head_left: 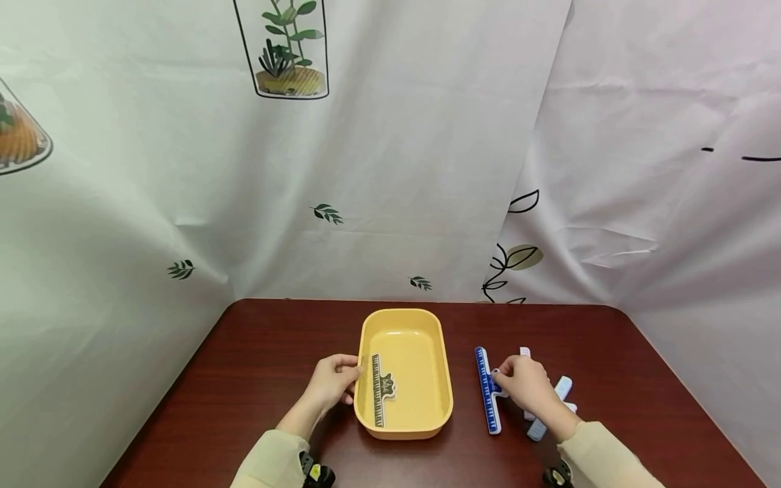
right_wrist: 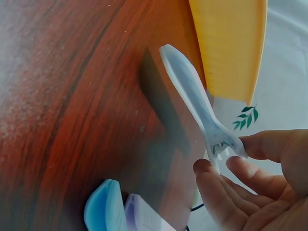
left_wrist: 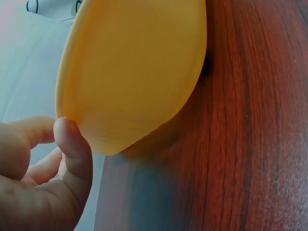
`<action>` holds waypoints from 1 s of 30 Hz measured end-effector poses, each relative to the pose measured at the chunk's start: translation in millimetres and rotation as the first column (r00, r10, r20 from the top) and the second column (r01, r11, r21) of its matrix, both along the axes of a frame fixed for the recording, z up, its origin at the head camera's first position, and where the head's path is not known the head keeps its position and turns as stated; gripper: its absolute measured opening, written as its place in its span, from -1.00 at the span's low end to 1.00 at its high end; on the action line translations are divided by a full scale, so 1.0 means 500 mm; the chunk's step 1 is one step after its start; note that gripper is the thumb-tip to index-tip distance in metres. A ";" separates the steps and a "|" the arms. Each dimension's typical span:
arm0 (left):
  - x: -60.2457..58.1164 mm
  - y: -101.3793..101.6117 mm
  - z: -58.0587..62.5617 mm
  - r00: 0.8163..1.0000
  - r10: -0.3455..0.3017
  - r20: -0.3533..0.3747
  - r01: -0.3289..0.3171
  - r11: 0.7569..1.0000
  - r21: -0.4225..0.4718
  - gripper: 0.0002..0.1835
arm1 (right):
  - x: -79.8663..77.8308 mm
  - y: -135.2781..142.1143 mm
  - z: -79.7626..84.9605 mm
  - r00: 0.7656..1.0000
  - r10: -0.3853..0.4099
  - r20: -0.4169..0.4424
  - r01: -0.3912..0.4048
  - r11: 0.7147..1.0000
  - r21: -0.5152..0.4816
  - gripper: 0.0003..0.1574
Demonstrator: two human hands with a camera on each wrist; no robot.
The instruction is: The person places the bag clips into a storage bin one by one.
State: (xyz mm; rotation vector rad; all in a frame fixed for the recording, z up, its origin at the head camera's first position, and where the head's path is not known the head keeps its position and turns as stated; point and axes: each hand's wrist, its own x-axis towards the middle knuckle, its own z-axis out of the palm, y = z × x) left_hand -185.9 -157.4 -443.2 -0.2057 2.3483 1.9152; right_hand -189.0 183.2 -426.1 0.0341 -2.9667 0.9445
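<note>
My left hand (head_left: 329, 385) pinches the left rim of a yellow plastic tray (head_left: 403, 434); in the left wrist view, thumb and fingertips meet at the edge of the tray (left_wrist: 139, 67). Inside the tray, along its left side, lies a black-and-white clip (head_left: 377, 396) with a piano-key pattern. To the right of the tray, my right hand (head_left: 529, 385) holds a blue clip (head_left: 488, 393) with the same pattern by its handle. The right wrist view shows this clip (right_wrist: 187, 89) from the side, its long jaw raised over the table and casting a shadow.
Several pale clips lie near and under my right hand, among them a light blue clip (head_left: 537, 430) and a pinkish one (head_left: 525, 352). The dark red wooden table (head_left: 274, 339) meets a white printed cloth (head_left: 390, 169) at the back and sides.
</note>
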 end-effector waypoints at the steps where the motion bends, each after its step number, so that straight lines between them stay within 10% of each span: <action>1: -0.001 0.000 -0.001 1.000 -0.003 0.002 0.003 1.000 0.001 -0.64 | 0.000 0.000 0.001 1.000 -0.001 -0.004 0.001 1.000 0.001 -0.80; 30: -0.003 0.000 -0.003 1.000 0.008 0.028 -0.009 1.000 0.018 -0.64 | -0.005 0.001 0.008 0.999 -0.009 0.032 0.014 0.988 -0.152 -0.84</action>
